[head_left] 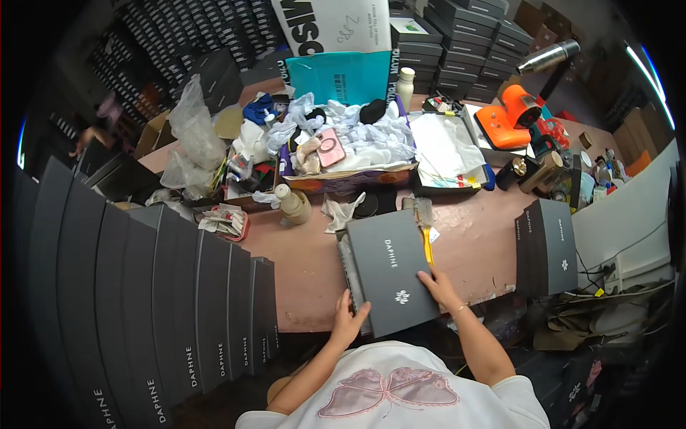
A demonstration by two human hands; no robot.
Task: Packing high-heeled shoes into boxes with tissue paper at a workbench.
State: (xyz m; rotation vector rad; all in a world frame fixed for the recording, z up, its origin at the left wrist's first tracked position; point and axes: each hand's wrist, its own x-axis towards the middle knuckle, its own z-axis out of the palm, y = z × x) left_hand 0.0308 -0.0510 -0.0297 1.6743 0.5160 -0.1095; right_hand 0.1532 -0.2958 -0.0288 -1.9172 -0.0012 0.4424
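A dark grey shoebox (pixel 389 264) lies tilted on the pink tabletop in front of me, its lid sitting askew so that a lighter strip shows along the left side. My left hand (pixel 349 322) grips the near left edge, the thumb on the lid and the fingers on the side. On the right edge rests my right hand (pixel 439 289), thumb on top and the fingers partly hidden. A brush with a yellow handle (pixel 428 247) lies just beyond the box's right side. Behind it to the left stands a cream bottle (pixel 294 206).
Stacked grey shoeboxes (pixel 168 279) rise on my left; another stack (pixel 547 247) stands at right. Behind are a carton of crumpled white paper (pixel 357 132) with a pink phone (pixel 329 147) on it, a tray of papers (pixel 446 154), and an orange tool (pixel 511 118).
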